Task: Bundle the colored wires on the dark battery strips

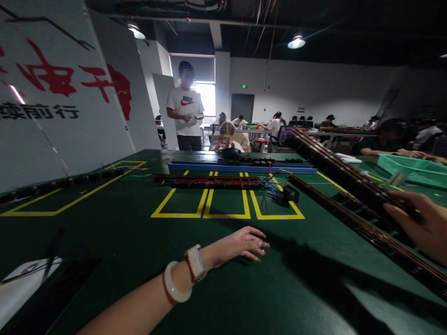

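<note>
My left hand [240, 244] reaches over the green table near its front middle, fingers stretched out and holding nothing. It wears a woven-band watch [195, 264] and a pale bangle [173, 282]. At the right, my right hand [422, 221] is closed around the near end of a long dark strip with copper-coloured rails [352, 174], raised at a slant above the table. Below it lies a similar long strip [366, 230]. Farther back, another dark strip with red and blue wires [213, 181] lies crosswise, with a small black block [290, 193] by its right end.
Yellow tape outlines [226, 216] mark the green tabletop [146, 260]. A blue rail [195, 166] with black parts runs along the back. A green basket [415, 170] stands at the right. Dark strips [70, 179] lie at the left. People stand and sit beyond the table.
</note>
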Motion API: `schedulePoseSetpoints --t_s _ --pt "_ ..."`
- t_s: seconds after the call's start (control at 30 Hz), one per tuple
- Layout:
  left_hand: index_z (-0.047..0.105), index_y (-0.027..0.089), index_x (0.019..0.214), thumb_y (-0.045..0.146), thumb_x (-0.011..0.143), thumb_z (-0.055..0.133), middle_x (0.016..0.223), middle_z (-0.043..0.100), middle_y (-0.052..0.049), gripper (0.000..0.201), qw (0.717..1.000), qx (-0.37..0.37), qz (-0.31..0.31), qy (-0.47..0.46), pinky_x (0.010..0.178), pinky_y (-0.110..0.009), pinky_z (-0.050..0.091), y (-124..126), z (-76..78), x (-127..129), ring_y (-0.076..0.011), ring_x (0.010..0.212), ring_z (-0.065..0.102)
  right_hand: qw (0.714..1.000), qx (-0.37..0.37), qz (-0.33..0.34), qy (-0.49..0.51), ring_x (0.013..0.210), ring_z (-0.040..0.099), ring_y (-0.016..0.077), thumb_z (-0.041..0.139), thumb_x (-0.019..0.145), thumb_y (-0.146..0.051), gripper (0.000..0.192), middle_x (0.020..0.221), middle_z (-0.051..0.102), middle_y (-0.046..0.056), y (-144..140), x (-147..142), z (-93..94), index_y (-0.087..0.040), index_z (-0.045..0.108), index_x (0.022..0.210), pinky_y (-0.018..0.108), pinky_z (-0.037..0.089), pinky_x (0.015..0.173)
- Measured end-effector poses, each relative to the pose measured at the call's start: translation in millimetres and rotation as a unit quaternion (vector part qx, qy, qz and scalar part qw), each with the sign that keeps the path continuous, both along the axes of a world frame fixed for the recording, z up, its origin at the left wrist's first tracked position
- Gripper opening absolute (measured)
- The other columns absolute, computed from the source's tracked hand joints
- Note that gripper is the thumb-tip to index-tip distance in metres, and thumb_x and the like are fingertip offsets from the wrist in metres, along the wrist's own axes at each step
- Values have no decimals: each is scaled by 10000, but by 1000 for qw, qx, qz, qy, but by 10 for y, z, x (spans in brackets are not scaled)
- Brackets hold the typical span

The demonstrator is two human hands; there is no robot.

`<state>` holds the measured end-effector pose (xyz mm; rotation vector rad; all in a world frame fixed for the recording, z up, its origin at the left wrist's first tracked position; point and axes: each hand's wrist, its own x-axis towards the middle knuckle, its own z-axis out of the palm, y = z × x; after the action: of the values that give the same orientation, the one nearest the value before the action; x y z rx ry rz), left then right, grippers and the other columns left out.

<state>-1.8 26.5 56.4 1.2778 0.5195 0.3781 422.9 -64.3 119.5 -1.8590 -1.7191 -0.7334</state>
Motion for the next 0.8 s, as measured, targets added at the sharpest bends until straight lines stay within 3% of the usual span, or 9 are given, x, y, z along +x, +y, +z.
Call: schedulePoseSetpoints --t_s 0.1,0.2,0.33,0.4,0.5,0.6,0.7,0.8 --pt "431 184 1276 311 752 705 1374 450 -145 605 992 -92 21 -89 1023 -364 363 -180 58 356 -207 1201 500 993 -40 112 3 861 623 234 356 920 -567 462 1023 637 129 146 -579 -16 -212 524 1162 352 486 718" --pt "506 174 1201 363 749 707 1280 529 -134 529 964 -183 47 -189 1010 -353 359 -248 2 695 -201 1135 543 975 -89 205 20 978 607 227 404 941 -437 345 1104 634 86 300 -1039 -222 -222 513 1189 372 489 850" --pt "602 155 1035 444 768 666 986 644 -80 400 918 -275 162 -236 890 -306 430 -248 -164 953 -156 892 615 954 -135 268 -5 995 603 233 444 938 -323 258 1123 632 92 421 -1434 -555 -202 536 1146 398 501 854" --pt "618 147 998 443 769 665 940 655 -73 377 897 -295 224 -241 863 -299 448 -253 -242 992 -151 850 619 950 -142 278 -10 987 611 235 468 924 -286 239 1120 637 96 457 -1541 -671 -198 545 1132 401 510 845" --pt "624 142 1001 432 774 664 996 663 -92 371 876 -302 281 -251 869 -302 464 -270 -321 994 -166 893 629 951 -141 276 -5 967 629 226 470 918 -264 253 1098 651 104 491 -1600 -763 -186 536 1149 382 523 832" --pt "619 126 1042 448 809 616 1036 664 -128 397 870 -312 288 -250 903 -326 469 -261 -364 967 -195 947 636 952 -145 269 -33 991 622 246 510 888 -324 369 1150 630 123 460 -1521 -793 -177 498 1226 397 516 843" --pt "581 100 1119 459 838 570 1052 658 -167 456 873 -318 296 -222 933 -369 466 -209 -395 911 -224 974 642 959 -135 233 -85 1006 606 294 596 792 -415 608 1235 579 145 331 -1276 -835 -182 431 1329 453 494 852" --pt "532 68 1174 455 842 562 1035 653 -188 511 869 -325 324 -183 921 -395 478 -149 -409 836 -239 932 657 967 -131 182 -118 901 631 290 596 762 -392 648 1167 619 138 169 -927 -938 -191 421 1352 453 498 804"
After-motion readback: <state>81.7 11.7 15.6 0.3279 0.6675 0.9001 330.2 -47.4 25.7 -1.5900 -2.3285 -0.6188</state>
